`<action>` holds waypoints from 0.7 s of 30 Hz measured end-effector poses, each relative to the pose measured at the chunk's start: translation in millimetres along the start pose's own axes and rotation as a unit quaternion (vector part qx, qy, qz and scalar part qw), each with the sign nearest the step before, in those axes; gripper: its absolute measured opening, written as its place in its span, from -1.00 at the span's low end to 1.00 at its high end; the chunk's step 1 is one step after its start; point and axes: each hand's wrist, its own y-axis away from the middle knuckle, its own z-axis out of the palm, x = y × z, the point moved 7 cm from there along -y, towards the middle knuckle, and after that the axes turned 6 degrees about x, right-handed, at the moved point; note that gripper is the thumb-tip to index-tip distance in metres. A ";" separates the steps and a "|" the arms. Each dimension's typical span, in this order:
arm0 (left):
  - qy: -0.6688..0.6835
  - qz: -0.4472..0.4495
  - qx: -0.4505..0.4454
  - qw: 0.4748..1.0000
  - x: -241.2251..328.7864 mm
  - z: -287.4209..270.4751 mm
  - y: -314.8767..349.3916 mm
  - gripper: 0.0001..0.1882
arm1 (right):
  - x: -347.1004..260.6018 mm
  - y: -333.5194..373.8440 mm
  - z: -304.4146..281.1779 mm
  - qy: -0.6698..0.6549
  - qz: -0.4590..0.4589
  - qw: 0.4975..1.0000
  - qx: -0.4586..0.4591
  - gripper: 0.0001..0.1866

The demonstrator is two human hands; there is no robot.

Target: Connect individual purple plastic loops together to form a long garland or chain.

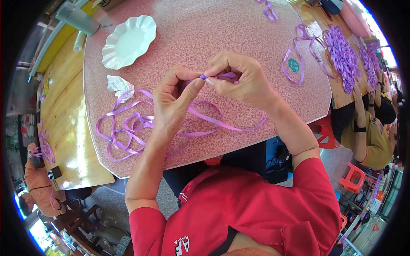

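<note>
Fingertips [196, 84] closed to a narrow pinch, gripping purple ribbon [230, 76] with left hand [171, 91] and right hand [241, 81] at either side of a small knot [202, 77], above pink tabletop [188, 34]. Apparently forming or tightening the knot; probably calling next for an even pull toward 9 and 3 o'clock. Working amid loose loops [114, 112] at 8 o'clock, crumpled paper [121, 88] at 9, scalloped plate [130, 42] at 10, ribbon pile [342, 55] at 3.
</note>
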 end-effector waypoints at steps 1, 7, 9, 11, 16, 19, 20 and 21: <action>-0.015 0.009 0.006 1.000 0.3 -0.7 0.4 -0.93 | -1.7 0.5 0.3 0.024 -0.006 1.000 -0.006 -0.82; -0.199 0.079 -0.037 0.976 1.4 -0.5 1.9 -0.92 | 8.3 0.8 -3.6 -0.006 0.019 0.999 -0.049 -0.82; -0.175 0.084 -0.022 0.981 1.3 1.7 0.6 -0.92 | 8.7 0.3 -4.0 -0.021 0.031 0.998 -0.044 -0.82; -0.149 0.090 -0.007 0.985 2.7 1.3 0.2 -0.92 | 9.6 -0.1 -4.6 -0.036 0.044 0.998 -0.038 -0.83; -0.137 0.103 0.016 0.985 10.6 1.8 2.0 -0.91 | 12.5 -0.2 -2.7 -0.101 0.115 0.988 -0.013 -0.84; -0.150 0.126 0.010 0.981 11.1 -0.9 2.8 -0.90 | 10.8 0.0 -1.4 -0.136 0.139 0.981 -0.002 -0.83; -0.149 0.126 0.012 0.981 11.8 -0.4 3.1 -0.90 | 11.2 0.4 -1.5 -0.135 0.139 0.981 -0.004 -0.83; -0.146 0.125 0.014 0.981 14.3 0.9 3.9 -0.90 | 11.7 1.0 -1.5 -0.141 0.133 0.981 -0.006 -0.83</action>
